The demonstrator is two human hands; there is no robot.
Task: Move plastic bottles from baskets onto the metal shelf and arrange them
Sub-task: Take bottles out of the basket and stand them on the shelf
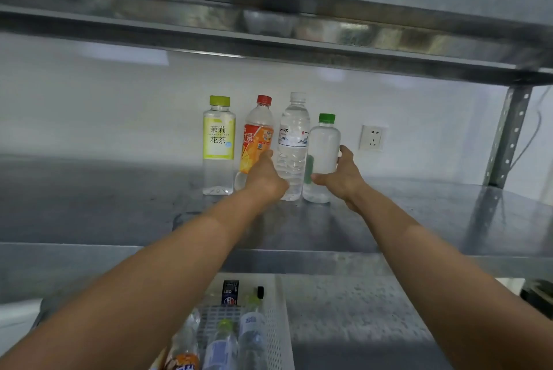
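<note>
Fingers and thumb of the right hand (341, 179) curl round the green-capped bottle (324, 148), which stands at the right end of the row on the metal shelf (119, 205). The left hand (264, 176) meets the orange-labelled bottle (257, 136), its grasp hidden. The bottle is probably light, thin-walled and slick, so it is best held gently at mid-body.

Head-worn view, facing forward, close to metal shelf (119, 205), bottom seemingly blurred

Four bottles (218, 145) stand in a row on the shelf (89, 205), a basket (279, 324) below it.
</note>
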